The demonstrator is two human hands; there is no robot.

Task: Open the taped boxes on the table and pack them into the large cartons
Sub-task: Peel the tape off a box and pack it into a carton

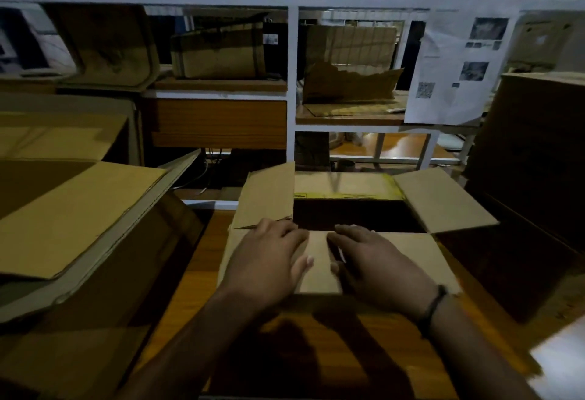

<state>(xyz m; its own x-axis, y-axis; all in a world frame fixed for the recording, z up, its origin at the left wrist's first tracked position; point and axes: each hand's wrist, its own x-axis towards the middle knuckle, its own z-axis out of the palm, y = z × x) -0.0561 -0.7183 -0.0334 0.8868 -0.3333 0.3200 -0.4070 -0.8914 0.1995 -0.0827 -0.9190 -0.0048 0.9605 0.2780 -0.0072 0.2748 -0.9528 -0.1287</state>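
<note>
A brown cardboard box [443, 200] stands on the wooden table [196, 273] in front of me with its top flaps folded out; its inside is dark. Yellow tape runs along its far flap [348, 189]. My left hand [269, 260] and my right hand [380, 260] both lie flat, palms down, on the near flap [319, 260], fingers pointing toward the opening. Neither hand grips anything. A dark band circles my right wrist.
A large open carton [79, 216] stands at the left with its flap spread toward me. Another tall carton [531, 159] stands at the right. A white shelf rack [292, 83] with worn cartons and a printed sheet [452, 73] rises behind the table.
</note>
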